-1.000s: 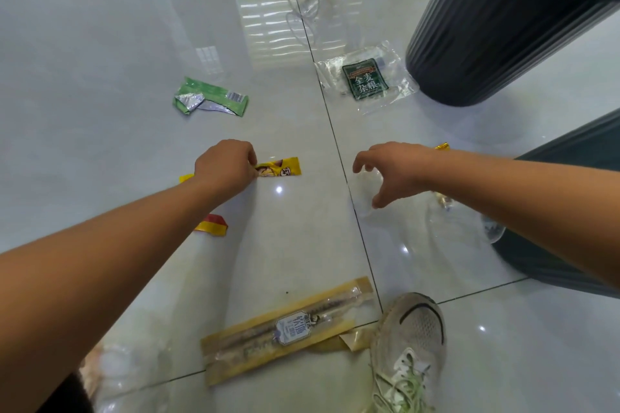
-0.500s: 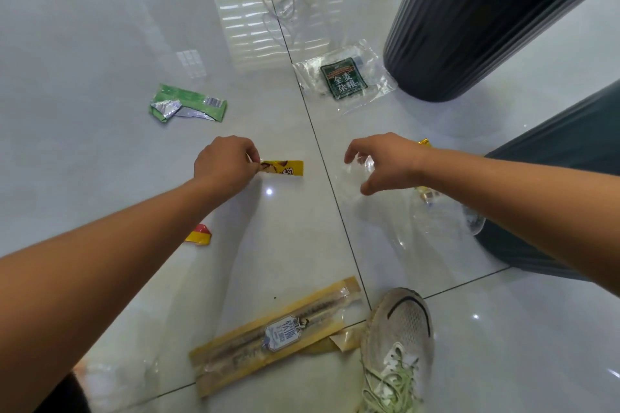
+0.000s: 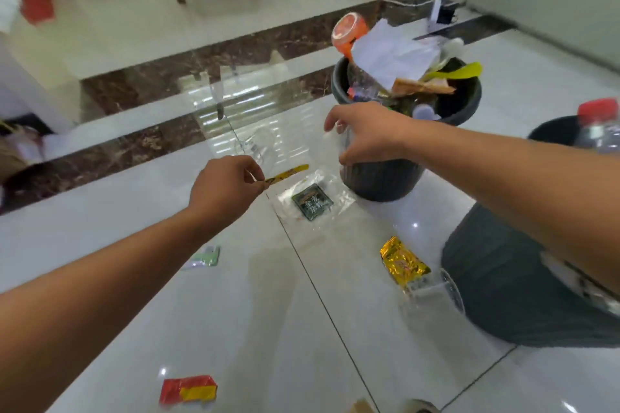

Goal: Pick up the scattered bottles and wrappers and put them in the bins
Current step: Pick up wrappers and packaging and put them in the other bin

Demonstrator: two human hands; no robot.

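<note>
Over white tiles, left hand pinches yellow wrapper at one end; right hand grips clear plastic

A person's left hand pinches a yellow wrapper strip above the tiled floor. The right hand grips a clear plastic wrapper beside an overfull dark ribbed bin. A gold foil wrapper, a green-labelled clear packet and a red-and-yellow wrapper lie scattered.

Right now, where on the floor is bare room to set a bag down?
Bare tile lies between the red-and-yellow wrapper, the pale green wrapper and the gold wrapper. More lies along the dark marble strip, left of the left hand. Crowded: beside the ribbed bin, where the clear packet and gold wrapper lie.
</note>
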